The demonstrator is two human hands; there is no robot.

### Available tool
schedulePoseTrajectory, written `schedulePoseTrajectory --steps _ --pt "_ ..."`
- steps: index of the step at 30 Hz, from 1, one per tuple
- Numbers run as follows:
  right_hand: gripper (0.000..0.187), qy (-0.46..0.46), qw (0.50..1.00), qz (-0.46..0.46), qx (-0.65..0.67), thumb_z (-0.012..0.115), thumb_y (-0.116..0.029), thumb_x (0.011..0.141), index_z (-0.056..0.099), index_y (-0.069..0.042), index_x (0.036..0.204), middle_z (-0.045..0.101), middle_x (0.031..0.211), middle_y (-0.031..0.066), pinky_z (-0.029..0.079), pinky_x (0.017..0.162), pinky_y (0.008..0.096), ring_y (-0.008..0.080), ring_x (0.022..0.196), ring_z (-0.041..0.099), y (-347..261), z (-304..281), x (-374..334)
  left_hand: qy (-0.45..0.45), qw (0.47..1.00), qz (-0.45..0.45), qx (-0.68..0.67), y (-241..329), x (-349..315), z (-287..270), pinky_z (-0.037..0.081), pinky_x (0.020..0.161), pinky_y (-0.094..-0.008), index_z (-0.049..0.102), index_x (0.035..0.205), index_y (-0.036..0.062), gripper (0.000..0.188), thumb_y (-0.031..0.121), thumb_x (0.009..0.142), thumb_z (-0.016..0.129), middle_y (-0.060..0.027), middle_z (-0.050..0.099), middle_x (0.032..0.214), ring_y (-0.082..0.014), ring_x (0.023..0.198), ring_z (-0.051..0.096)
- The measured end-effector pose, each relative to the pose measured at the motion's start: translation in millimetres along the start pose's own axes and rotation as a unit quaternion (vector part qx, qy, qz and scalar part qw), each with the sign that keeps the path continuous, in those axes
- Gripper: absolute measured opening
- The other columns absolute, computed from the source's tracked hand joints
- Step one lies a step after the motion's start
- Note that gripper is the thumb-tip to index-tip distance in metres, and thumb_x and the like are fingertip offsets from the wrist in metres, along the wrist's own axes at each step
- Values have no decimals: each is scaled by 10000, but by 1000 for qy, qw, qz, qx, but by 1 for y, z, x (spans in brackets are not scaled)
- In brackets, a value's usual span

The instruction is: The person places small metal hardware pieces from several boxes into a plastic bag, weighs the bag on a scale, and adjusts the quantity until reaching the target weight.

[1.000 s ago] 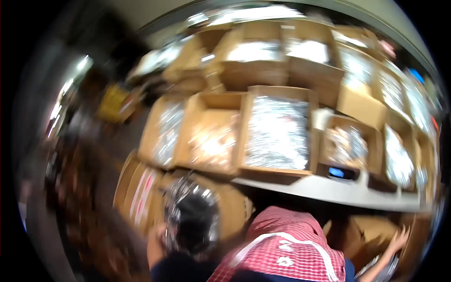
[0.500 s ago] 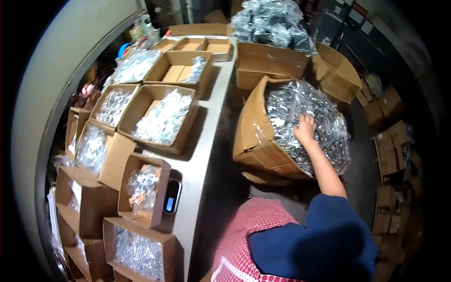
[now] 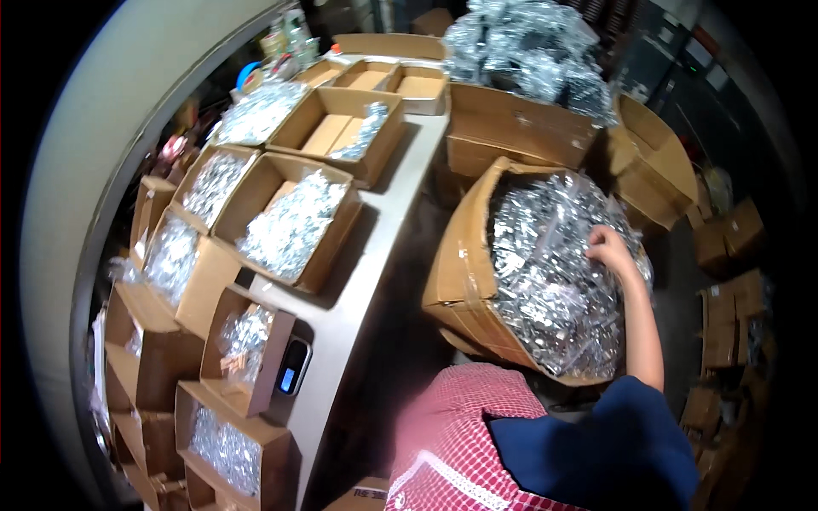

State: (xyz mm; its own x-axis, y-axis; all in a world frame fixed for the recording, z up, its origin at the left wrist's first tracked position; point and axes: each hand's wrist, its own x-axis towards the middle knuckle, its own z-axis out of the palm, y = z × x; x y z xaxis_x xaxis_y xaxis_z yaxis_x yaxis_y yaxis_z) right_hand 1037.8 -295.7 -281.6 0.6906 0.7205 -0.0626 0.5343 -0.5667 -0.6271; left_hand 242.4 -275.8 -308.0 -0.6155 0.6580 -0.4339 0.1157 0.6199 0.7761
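My right hand (image 3: pixel 610 250) is over the big open cardboard box (image 3: pixel 464 255) on the right, at the top of a heap of small clear plastic bags (image 3: pixel 554 264) with shiny silver pieces in them. Its fingers are curled together against the bags; whether something sits between them is too small to make out. The bags fill the box up to its rim. My left hand is out of view.
A metal table (image 3: pixel 341 319) on the left bears several cardboard boxes of silver bagged pieces, and a small scale (image 3: pixel 294 368) with a lit display. Behind the big box, another carton (image 3: pixel 520 128) has wrapped bundles (image 3: pixel 528 51) piled on it. Stacked cartons (image 3: pixel 733 311) line the right side.
My right hand has moved right across the heap, and its fingers have gone from spread to curled. The view has shifted a little.
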Motion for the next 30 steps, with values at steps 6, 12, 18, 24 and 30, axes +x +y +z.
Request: schedulePoseTrajectory --steps 6,12,18,24,30 --pt "249 -8 972 -27 -234 638 -56 638 613 -23 883 657 982 214 488 818 409 394 939 621 -54 12 32 260 964 -40 -33 -60 -53 -138 496 826 -339 619 1169 -3 323 167 895 607 -116 671 1033 -224 918 625" --pt "187 -17 951 -98 -294 548 -58 729 608 -21 902 658 921 229 494 768 436 389 904 636 -44 41 82 508 860 -14 -44 -106 -162 -292 490 845 -329 611 1180 -9 319 140 898 607 -113 667 1050 -218 936 621" --pt "143 -81 939 -331 -42 533 41 760 553 2 897 562 768 104 434 673 281 183 698 534 -274 51 -17 404 861 223 -215 1 -132 -314 460 915 -330 547 1281 -2 398 55 893 617 -97 633 1157 -201 1020 594" --pt "227 -228 773 -576 139 501 99 808 562 8 1007 545 885 62 401 679 234 127 767 492 -472 162 -107 108 889 305 -325 137 -34 -236 515 912 -350 534 1221 -40 338 41 898 592 -145 628 1142 -231 1030 630" --pt "278 -123 706 -697 14 553 79 784 572 -17 1044 596 1026 147 486 769 400 372 915 581 -572 238 -162 -150 865 246 -411 218 48 -158 550 820 -311 556 1150 -10 238 70 926 571 -102 659 1050 -177 936 654"
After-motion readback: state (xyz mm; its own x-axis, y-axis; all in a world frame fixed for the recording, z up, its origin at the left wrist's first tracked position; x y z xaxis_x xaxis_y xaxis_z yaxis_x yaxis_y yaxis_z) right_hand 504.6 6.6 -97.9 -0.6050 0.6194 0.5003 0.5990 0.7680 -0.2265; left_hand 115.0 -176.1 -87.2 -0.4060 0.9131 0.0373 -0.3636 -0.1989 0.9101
